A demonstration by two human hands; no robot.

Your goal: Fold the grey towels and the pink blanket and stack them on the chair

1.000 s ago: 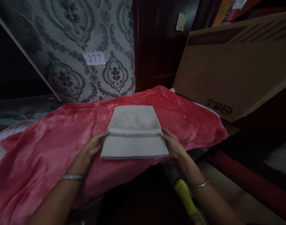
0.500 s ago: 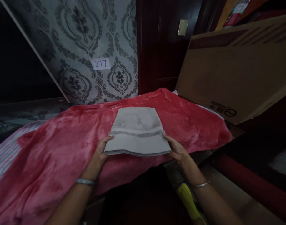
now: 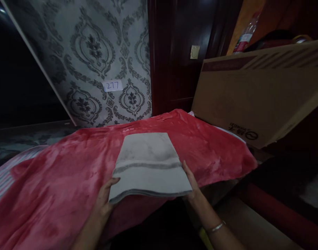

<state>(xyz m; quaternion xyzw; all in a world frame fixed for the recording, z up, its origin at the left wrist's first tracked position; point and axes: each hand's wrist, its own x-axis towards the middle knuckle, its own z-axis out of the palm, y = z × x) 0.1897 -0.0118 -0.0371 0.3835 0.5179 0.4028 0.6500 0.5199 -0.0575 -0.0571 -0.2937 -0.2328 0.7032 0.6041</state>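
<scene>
A folded grey-white towel [image 3: 148, 163] with a darker stripe across it lies on a red blanket [image 3: 59, 180]. Its near edge is raised off the blanket. My left hand [image 3: 104, 198] is under the towel's near left corner, fingers curled around the edge. My right hand [image 3: 191, 184] grips the near right side, with the fingers partly hidden beneath the cloth. Both wrists reach in from the bottom of the view.
A large cardboard box [image 3: 255, 93] leans at the right, close to the blanket's edge. Behind stands a patterned grey panel with a label reading 277 [image 3: 112, 85] and a dark wooden door [image 3: 179, 55]. A plastic bottle [image 3: 242, 38] sits beyond the box.
Both hands have slid under the towel's near edge and lifted it off the blanket. The view has shifted downward a little.
</scene>
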